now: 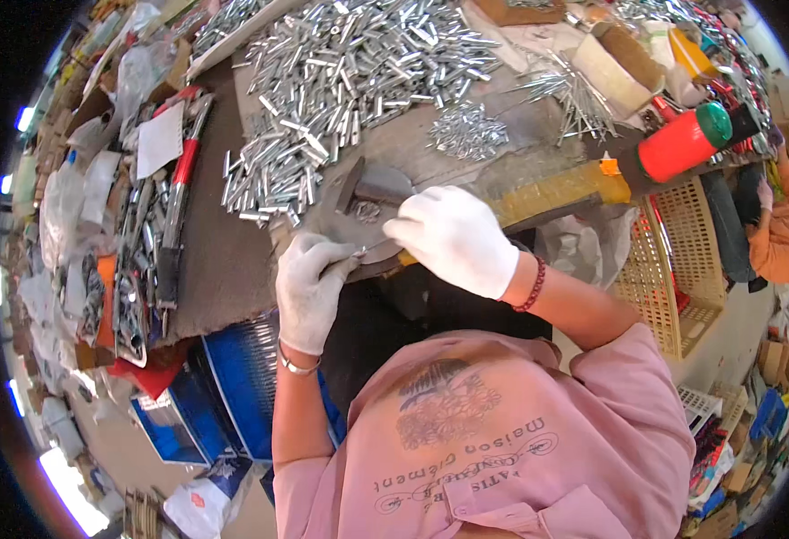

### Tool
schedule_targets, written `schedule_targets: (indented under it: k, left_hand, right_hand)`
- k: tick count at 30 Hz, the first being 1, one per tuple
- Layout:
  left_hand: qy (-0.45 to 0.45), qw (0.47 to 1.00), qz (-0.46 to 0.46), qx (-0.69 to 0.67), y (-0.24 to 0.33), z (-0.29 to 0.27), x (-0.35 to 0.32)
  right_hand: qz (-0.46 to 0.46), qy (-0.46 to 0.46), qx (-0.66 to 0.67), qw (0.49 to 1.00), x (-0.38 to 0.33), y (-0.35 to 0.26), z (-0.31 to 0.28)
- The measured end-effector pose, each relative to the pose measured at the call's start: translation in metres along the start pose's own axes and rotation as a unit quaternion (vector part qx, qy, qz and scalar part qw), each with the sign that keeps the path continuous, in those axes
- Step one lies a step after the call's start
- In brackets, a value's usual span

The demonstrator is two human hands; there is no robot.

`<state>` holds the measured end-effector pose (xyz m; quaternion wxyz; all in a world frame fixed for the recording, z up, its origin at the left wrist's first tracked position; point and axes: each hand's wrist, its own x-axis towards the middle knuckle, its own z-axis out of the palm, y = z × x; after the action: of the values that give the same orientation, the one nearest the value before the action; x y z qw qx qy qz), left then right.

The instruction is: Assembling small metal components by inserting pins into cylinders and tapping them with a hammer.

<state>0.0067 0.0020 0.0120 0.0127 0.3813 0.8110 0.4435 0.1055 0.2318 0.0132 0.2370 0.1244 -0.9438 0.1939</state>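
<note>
My left hand [312, 292], in a white glove, is closed in a pinch at the table's near edge. Between its thumb and forefinger shows a tiny shiny metal part [362, 251], too small to name. My right hand [457, 238], gloved too, has its fingers curled together just right of the left one; whatever is in them is hidden. Beside its fingertips lies a grey metal holder [384, 184] with a few small metal rings or clips [365, 211] in it. A large heap of silver metal sleeves [359, 76] spreads beyond both hands.
A smaller pile of tiny metal parts [468, 132] and a bundle of thin rods [574, 99] lie farther right. A red bottle with a green cap [685, 142] rests near the right edge. Blue crates [255, 386] and a yellow basket [664, 269] stand below. Another person [785, 225] is far right.
</note>
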Motion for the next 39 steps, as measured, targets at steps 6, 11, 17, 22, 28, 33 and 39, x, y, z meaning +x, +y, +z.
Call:
schedule_targets:
  k: [6, 11, 17, 22, 28, 33, 39]
  left_hand:
    - [0.005, 1.000, 0.004, 0.017, 0.001, 0.001, 0.002]
    - [0.014, 1.000, 0.017, 0.017, -0.002, 0.003, 0.002]
    - [0.021, 0.999, 0.021, 0.019, 0.000, 0.004, 0.002]
    - [0.020, 0.999, 0.020, 0.017, -0.002, 0.003, 0.000]
    - [0.018, 0.999, 0.024, 0.021, -0.004, 0.002, -0.001]
    - [0.017, 0.997, 0.044, 0.053, -0.010, 0.003, 0.000]
    - [-0.014, 0.998, 0.000, 0.055, -0.014, 0.005, -0.005]
  right_hand:
    - [0.187, 0.062, -0.130, 0.972, -0.028, 0.077, -0.047]
    - [0.146, 0.036, -0.164, 0.975, -0.028, 0.097, -0.041]
    - [0.094, 0.015, -0.187, 0.978, -0.018, 0.100, -0.028]
    - [0.115, 0.028, -0.152, 0.981, -0.014, 0.104, -0.032]
    - [0.130, 0.015, 0.008, 0.991, 0.013, 0.056, -0.031]
    - [-0.016, -0.042, 0.039, 0.998, 0.040, -0.009, 0.009]
    - [0.068, -0.065, 0.204, 0.974, 0.045, -0.012, 0.023]
